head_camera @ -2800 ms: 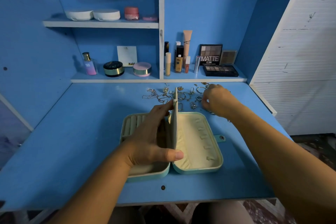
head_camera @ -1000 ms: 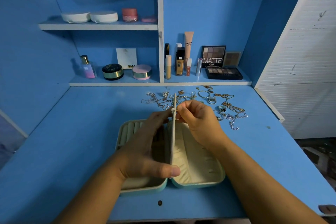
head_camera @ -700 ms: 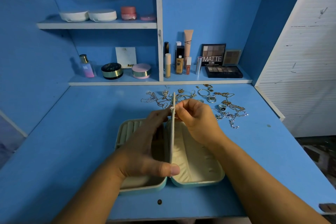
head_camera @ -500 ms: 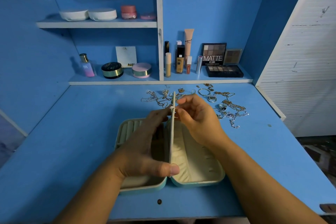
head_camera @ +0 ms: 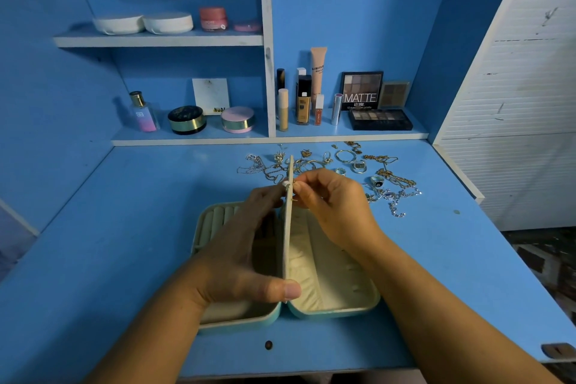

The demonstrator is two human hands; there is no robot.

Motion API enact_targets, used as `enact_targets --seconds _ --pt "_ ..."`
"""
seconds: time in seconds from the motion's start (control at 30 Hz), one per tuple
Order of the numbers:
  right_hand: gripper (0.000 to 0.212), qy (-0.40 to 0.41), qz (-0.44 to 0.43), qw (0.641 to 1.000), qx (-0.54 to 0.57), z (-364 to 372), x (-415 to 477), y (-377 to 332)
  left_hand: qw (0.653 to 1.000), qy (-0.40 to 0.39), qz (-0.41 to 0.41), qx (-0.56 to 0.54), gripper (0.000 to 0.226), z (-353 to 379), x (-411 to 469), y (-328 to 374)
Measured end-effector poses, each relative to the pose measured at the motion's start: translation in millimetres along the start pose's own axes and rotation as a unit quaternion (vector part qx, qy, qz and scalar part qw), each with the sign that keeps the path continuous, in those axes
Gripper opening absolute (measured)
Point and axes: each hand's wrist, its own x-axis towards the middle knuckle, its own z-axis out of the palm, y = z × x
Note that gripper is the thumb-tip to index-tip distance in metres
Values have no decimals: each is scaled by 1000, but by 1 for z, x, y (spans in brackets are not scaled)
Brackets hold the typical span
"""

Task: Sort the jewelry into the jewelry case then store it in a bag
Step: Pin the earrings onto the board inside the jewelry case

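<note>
Observation, head view: jewelry case (head_camera: 336,313) lies open flat on the table (head_camera: 140,212), near edge, centre; cream lining up, ring rolls (head_camera: 215,215) in the half at 9 o'clock.

Divider panel (head_camera: 288,227) stands upright on the hinge line, running 6 to 12 o'clock; judged to be held on edge so that both of its faces can be reached for fastening a piece through it.

Left hand (head_camera: 246,259): grasping the panel lengthwise; thumb pressed at the 6 o'clock end, fingers stretched along the 9 o'clock face and curled at the 12 o'clock end; forearm enters from 7 o'clock, wrist low over the case; acts as a brace.

Right hand (head_camera: 333,209): fingers curled, thumb and forefinger pinching a small pale piece (head_camera: 287,185) at the panel's upper edge, 12 o'clock end; what the piece is cannot be told, too small; forearm enters from 5 o'clock, wrist raised above the case half at 3 o'clock.

Loose jewelry (head_camera: 383,178): chains, rings and hoops spread on the table from 12 to 2 o'clock of the case, apart from it; most is unsorted.

Judgement: early in the sorting step; no bag is in view.
</note>
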Motion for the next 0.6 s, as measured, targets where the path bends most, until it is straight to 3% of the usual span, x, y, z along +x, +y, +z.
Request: enact_targets --seconds 0.17,0.33,0.4,0.5,0.6 --pt "6 5 29 998 53 1 -1 -2 1000 -6 0 3 108 1 1 0" --pt "11 -6 35 999 -28 -1 1 -7 1000 -4 -5 -6 109 2 1 1" --pt "21 -4 33 997 -64 -2 -5 -12 1000 -3 -7 -6 110 3 2 2" --pt "48 -8 25 999 -32 -14 -19 -22 1000 -3 -10 19 116 6 2 3" --pt "48 -46 22 999 16 -29 -32 -32 997 -7 -17 80 123 8 3 2"
